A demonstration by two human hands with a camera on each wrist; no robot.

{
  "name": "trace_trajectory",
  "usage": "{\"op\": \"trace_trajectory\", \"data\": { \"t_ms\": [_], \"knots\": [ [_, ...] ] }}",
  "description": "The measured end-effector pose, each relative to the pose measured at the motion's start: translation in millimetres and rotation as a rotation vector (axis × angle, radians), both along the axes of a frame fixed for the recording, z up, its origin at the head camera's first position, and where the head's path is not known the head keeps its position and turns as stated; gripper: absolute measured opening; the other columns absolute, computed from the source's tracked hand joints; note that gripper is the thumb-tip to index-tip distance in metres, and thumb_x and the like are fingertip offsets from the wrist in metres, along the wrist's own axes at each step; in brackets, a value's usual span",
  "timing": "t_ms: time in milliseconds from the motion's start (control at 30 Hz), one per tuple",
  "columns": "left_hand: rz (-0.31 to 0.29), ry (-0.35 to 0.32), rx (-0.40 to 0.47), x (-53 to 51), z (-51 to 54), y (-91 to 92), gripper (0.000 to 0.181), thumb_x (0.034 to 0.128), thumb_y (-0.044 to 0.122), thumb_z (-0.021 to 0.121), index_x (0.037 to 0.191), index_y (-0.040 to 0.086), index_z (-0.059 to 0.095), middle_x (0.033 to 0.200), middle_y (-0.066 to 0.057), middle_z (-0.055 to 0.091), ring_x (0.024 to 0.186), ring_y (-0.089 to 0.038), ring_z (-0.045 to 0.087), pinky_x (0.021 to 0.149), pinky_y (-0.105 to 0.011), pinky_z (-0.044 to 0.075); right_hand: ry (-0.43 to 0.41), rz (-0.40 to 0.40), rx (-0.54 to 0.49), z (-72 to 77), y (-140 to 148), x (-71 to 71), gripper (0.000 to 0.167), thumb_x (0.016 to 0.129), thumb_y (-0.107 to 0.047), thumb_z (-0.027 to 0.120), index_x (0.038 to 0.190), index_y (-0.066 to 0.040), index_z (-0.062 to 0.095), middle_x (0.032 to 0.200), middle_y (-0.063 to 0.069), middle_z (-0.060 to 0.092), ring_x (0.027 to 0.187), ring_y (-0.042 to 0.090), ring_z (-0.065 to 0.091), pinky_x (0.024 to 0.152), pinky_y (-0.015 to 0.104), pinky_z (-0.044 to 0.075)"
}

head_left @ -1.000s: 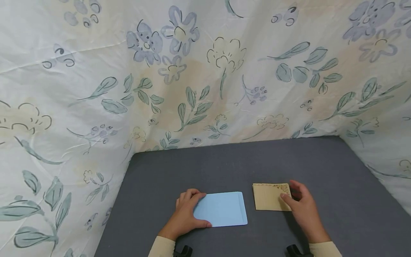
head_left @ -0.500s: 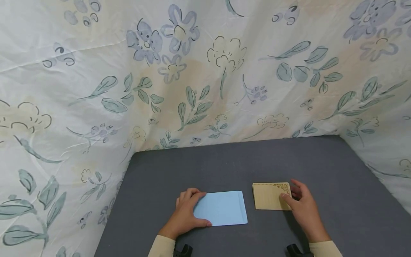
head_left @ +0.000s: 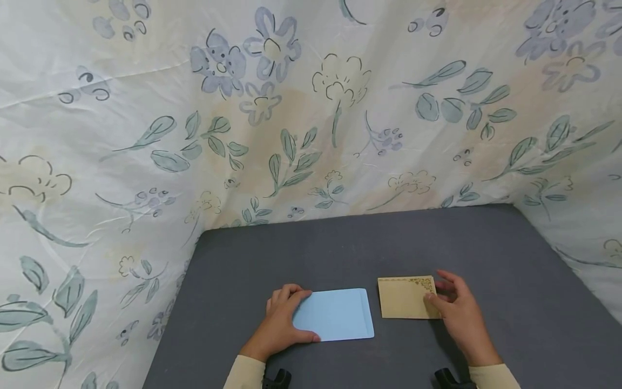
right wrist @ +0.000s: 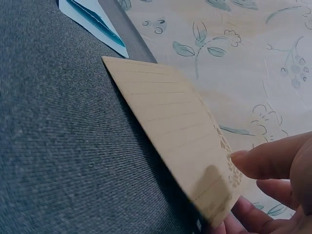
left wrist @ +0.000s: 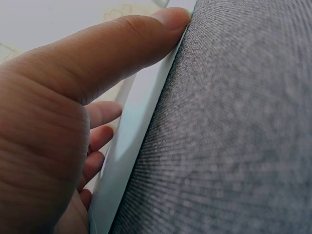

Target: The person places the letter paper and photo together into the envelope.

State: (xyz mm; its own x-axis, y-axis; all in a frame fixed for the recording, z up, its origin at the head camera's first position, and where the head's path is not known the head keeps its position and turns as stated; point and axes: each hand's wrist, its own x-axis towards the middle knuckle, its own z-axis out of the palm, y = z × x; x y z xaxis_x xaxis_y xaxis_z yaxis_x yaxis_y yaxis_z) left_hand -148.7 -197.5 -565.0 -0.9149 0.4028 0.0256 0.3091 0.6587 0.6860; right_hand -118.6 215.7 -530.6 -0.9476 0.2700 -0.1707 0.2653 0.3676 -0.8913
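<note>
The light blue envelope (head_left: 335,315) lies on the grey surface, its left end between the thumb and fingers of the left hand (head_left: 279,324). In the left wrist view the thumb of the left hand (left wrist: 63,97) touches the edge of the envelope (left wrist: 131,122). To the right, the right hand (head_left: 461,319) pinches the right end of a tan lined card (head_left: 405,298) with a floral corner. The right wrist view shows the card (right wrist: 165,112) tilted above the surface, held by thumb and fingers of the right hand (right wrist: 278,185); the envelope (right wrist: 92,22) is beyond, with a gap along its near edge.
A dark grey tabletop (head_left: 340,254) carries both papers. Floral cloth (head_left: 311,108) hangs behind it and along the left and right sides. Black wrist straps show at the bottom near both sleeves.
The card in the right hand has shifted slightly left, toward the envelope, and its doubled upper-left edge no longer shows. The left hand stays at the envelope.
</note>
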Motion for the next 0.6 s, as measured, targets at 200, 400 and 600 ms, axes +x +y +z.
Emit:
{"op": "trace_trajectory", "data": {
  "t_ms": [200, 400, 600],
  "knots": [
    [0.002, -0.006, -0.006, -0.2, 0.0, 0.0, 0.099, 0.0698, 0.063, 0.099, 0.152, 0.021, 0.064, 0.144, 0.004, 0.046, 0.132, -0.028, 0.037, 0.108, -0.063, 0.028, -0.017, 0.016, -0.018, -1.7, -0.5, -2.2, 0.076, 0.105, -0.003, 0.070, 0.168, 0.003, 0.028, 0.152, 0.036, 0.043, 0.126, 0.049, 0.057, 0.075, 0.031, 0.055],
    [0.006, -0.007, -0.008, -0.5, 0.8, 0.1, 0.098, 0.0698, 0.063, 0.099, 0.151, 0.022, 0.064, 0.144, 0.004, 0.046, 0.132, -0.028, 0.037, 0.108, -0.063, 0.027, -0.033, 0.027, 0.014, -5.2, -0.6, -3.6, 0.063, 0.104, -0.002, 0.071, 0.158, 0.012, 0.043, 0.134, 0.032, 0.060, 0.112, 0.037, 0.063, 0.073, 0.028, 0.055],
    [0.006, -0.006, -0.001, -0.7, 2.9, 0.5, 0.098, 0.0700, 0.062, 0.100, 0.152, 0.022, 0.064, 0.144, 0.004, 0.046, 0.131, -0.027, 0.037, 0.107, -0.063, 0.028, -0.048, 0.033, 0.004, -3.5, 0.4, -2.8, 0.043, 0.105, -0.003, 0.070, 0.143, 0.012, 0.059, 0.123, 0.022, 0.063, 0.108, 0.031, 0.059, 0.075, 0.029, 0.054]
  ]
}}
